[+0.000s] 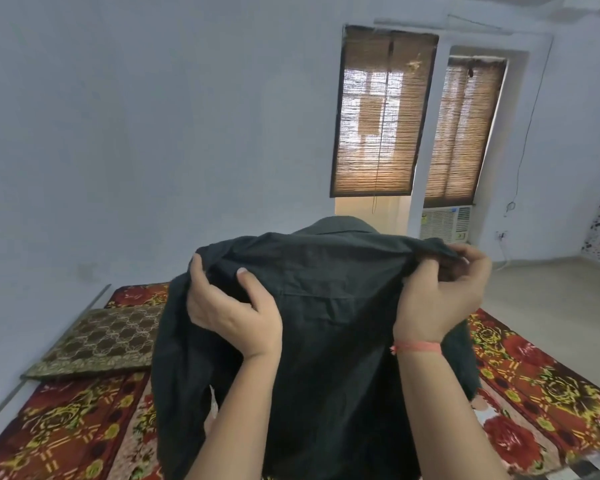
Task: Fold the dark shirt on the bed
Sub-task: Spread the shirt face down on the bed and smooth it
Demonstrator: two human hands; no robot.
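Note:
The dark shirt [326, 341] hangs in the air in front of me, held up by its shoulders with the collar at the top. My left hand [229, 306] grips the cloth at the left shoulder, thumb on the near side. At the right shoulder my right hand [440, 292] pinches the bunched fabric; a thin orange thread circles that wrist. The shirt's body drops down over the bed [66, 431], which carries a red and yellow floral cover. The shirt's lower hem is out of sight below the frame.
A brown patterned cushion [97, 341] lies on the bed at the left, next to the white wall. Behind the shirt are two windows with bamboo blinds [381, 112] and an air conditioner unit [445, 224]. Bare floor [551, 299] lies to the right.

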